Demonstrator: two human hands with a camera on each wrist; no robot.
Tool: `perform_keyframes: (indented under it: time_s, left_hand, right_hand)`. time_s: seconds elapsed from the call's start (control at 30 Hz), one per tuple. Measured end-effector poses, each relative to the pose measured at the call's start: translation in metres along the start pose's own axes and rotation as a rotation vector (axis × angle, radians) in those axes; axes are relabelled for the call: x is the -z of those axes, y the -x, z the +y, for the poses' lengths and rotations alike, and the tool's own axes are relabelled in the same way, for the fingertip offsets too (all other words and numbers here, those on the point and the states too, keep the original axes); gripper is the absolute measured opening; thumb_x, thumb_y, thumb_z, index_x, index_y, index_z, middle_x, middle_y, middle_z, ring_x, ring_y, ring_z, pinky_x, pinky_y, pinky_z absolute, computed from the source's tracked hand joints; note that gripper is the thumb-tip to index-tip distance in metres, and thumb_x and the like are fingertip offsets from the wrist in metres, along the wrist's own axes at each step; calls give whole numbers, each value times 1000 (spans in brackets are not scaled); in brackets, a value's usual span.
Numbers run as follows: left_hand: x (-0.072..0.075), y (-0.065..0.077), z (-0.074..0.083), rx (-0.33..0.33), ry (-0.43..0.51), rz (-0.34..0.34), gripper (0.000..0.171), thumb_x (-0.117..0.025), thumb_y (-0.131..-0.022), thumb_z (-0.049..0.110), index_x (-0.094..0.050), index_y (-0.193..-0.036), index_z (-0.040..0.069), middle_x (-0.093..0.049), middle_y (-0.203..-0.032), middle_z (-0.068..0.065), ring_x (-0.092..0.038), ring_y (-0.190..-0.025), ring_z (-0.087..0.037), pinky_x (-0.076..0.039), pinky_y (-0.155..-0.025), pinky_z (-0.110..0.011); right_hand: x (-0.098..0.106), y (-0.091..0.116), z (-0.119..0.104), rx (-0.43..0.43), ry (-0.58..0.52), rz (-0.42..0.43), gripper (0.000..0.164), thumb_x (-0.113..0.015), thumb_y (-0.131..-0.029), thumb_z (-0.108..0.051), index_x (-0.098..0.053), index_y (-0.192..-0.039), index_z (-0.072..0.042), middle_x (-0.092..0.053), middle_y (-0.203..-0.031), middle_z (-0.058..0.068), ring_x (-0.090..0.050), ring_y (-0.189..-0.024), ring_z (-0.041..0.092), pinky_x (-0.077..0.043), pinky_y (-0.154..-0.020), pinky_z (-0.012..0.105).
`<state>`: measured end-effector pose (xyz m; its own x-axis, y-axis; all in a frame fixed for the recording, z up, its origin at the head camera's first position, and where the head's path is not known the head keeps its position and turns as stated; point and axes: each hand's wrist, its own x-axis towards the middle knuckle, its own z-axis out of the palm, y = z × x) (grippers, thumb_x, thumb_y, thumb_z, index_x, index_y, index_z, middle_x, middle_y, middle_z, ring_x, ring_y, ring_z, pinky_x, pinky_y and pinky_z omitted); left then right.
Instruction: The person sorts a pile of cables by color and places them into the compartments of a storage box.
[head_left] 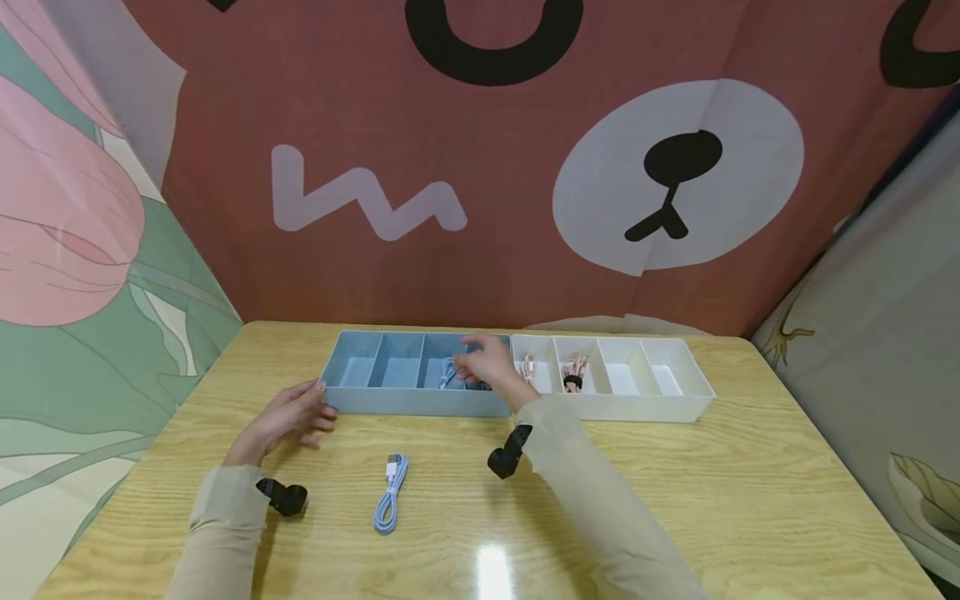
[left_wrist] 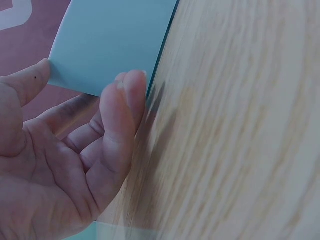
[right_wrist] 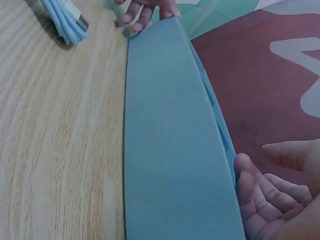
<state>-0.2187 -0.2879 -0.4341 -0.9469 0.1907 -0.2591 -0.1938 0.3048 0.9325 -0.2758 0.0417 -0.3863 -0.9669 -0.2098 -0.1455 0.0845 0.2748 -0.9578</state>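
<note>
At the left end of the blue divided box, my left hand holds the corner, thumb against the rim and fingers bent around the end. My right hand is over the box's right part, its thumb apart from its fingers. In the right wrist view, the fingertips reach the far side of the front wall, and nothing shows between thumb and fingers. A light-blue cable lies in a compartment beside that hand. Another blue USB cable, looped and tied, lies on the table before the box.
A white divided box stands against the blue one's right end. It contains a pinkish cable and a bundled cable with a black strap. Behind the wooden table hangs a printed brown curtain.
</note>
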Motion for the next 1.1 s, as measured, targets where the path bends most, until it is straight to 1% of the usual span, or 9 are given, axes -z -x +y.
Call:
perform_keyframes:
  time_s: [0.17, 0.23, 0.3, 0.43, 0.53, 0.67, 0.87, 1.0, 1.1]
  left_hand:
    - [0, 0, 0, -4, -1, 2, 70, -36, -96, 46, -18, -140, -5, -62, -94, -10, -63, -79, -18, -53, -63, -39]
    - [-1, 0, 0, -5, -2, 4, 70, -36, -96, 46, -19, -140, -5, -62, -94, -10, -63, -79, -18, -53, -62, -39]
    - [0, 0, 0, -5, -4, 5, 70, -35, -96, 46, -19, -140, -6, -62, -94, -11, -63, -79, -18, -53, -62, -39]
    - [-1, 0, 0, 4, -5, 8, 71, -35, -96, 47, -18, -140, -5, -62, -94, -10, -63, -79, -18, -53, -62, -39]
    - [-1, 0, 1, 12, -5, 9, 71, -35, -96, 48, -17, -140, -5, -62, -94, -10, -63, -79, -18, -53, -62, -39]
    - [-2, 0, 2, 16, -10, 12, 71, -34, -96, 47, -16, -141, -5, -62, -93, -10, -63, -80, -18, -53, -62, -38]
    - [-2, 0, 2, 26, -10, 18, 72, -34, -96, 48, -17, -141, -5, -62, -94, -9, -63, -81, -19, -53, -62, -38]
    - [-2, 0, 2, 23, -9, 16, 71, -34, -96, 48, -17, -141, -4, -62, -94, -9, -64, -81, -19, -53, -63, -38]
    - [-2, 1, 2, 17, -10, 14, 71, -34, -96, 48, -17, -141, -5, -62, -94, -8, -63, -80, -18, -53, -63, -38]
  right_hand:
    - [1, 6, -2, 14, -22, -19, 39, -60, -88, -10, -52, -126, -4, -66, -88, 15, -64, -73, 30, -52, -58, 29]
    - [1, 9, -3, 21, -28, -27, 38, -60, -88, -10, -52, -125, -3, -66, -89, 16, -64, -75, 32, -52, -58, 29]
    - [1, 11, -4, 25, -27, -30, 38, -60, -88, -10, -53, -124, -3, -66, -88, 16, -64, -72, 29, -52, -58, 29]
    - [-1, 16, -5, 34, -39, -39, 37, -62, -87, -10, -55, -122, -1, -67, -85, 14, -63, -61, 18, -52, -58, 29]
    - [-4, 20, -5, 43, -54, -55, 36, -62, -87, -9, -54, -121, 0, -67, -85, 16, -62, -59, 15, -53, -59, 30]
    - [-5, 24, -5, 53, -55, -79, 36, -61, -87, -9, -54, -122, 1, -67, -86, 17, -63, -61, 16, -53, -60, 32]
    - [-6, 30, -5, 61, -54, -94, 35, -61, -87, -9, -56, -120, 1, -67, -83, 15, -63, -61, 16, -53, -59, 33]
    - [-9, 34, -4, 62, -56, -100, 33, -62, -87, -9, -57, -118, 1, -67, -81, 14, -63, -61, 17, -53, -60, 35]
    - [-12, 37, -3, 59, -51, -109, 33, -62, -86, -9, -58, -118, 0, -67, -79, 13, -63, -60, 17, -53, -60, 35]
